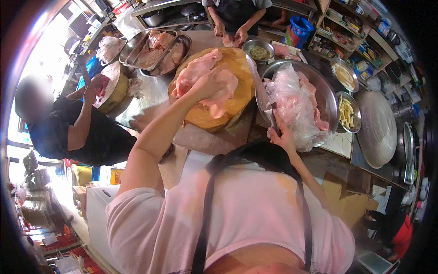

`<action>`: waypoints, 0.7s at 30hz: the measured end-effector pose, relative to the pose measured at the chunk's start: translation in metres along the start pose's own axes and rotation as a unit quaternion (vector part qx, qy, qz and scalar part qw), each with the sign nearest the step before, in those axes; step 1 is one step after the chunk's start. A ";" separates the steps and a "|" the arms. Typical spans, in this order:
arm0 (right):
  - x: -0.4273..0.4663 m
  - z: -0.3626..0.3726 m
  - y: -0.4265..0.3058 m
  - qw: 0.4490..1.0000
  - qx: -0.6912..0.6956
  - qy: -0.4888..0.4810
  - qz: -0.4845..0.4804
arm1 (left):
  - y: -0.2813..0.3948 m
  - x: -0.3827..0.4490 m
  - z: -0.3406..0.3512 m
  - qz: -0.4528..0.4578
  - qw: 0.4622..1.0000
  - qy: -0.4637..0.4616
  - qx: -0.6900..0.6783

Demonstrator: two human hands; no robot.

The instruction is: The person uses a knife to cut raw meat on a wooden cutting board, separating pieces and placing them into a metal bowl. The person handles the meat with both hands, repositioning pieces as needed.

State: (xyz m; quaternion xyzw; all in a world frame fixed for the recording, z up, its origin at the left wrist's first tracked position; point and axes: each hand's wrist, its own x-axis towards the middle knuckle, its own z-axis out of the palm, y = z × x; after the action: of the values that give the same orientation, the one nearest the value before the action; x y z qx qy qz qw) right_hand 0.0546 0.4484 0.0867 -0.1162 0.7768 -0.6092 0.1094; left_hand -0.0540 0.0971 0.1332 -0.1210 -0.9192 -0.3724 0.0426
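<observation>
A round wooden chopping block (197, 116) lies before me with pale raw meat on it, which looks like chicken. My left hand (208, 85) grips a flattened piece of raw meat (228, 80) on the block; its fingertips are partly hidden. Another raw piece (195, 70) rests just left of that hand. On the right, my right hand (283, 134) is closed around the handle of a large knife (257, 77). The blade points away from me between the block and a steel basin (323, 87). In the basin, raw meat (308, 92) lies partly under a clear plastic bag (285, 89).
Steel trays (171, 48) of raw meat stand beyond the block. A small bowl (258, 48) and a bowl of pale yellow strips (346, 113) flank the basin. Across the table a person's hands (236, 36) hold meat; at left another person (82, 126) works with a cleaver (83, 70).
</observation>
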 end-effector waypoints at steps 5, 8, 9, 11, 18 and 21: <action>0.010 0.007 -0.013 0.999 -0.037 -0.011 0.005 | -0.011 -0.033 0.011 -0.139 0.962 0.139 -0.192; 0.014 0.013 -0.015 0.999 -0.036 -0.029 0.021 | -0.029 -0.067 0.047 -0.267 0.938 0.176 -0.135; 0.016 0.015 -0.015 0.999 -0.025 -0.040 0.021 | -0.037 -0.079 0.058 -0.223 0.956 0.191 -0.024; 0.019 0.019 -0.011 0.997 -0.017 -0.065 0.023 | -0.049 -0.097 0.077 -0.169 0.952 0.165 0.194; 0.028 0.037 0.019 0.986 -0.036 -0.164 0.023 | -0.051 -0.116 0.092 -0.121 0.965 0.184 0.142; 0.032 0.051 0.030 0.979 -0.017 -0.194 0.052 | -0.052 -0.111 0.092 -0.110 0.968 0.204 0.092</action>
State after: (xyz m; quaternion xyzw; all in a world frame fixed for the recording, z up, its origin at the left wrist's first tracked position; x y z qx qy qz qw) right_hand 0.0387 0.3979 0.0445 -0.1934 0.7560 -0.5552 0.2878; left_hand 0.0408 0.1038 0.0128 0.0638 -0.9291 -0.3054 0.1987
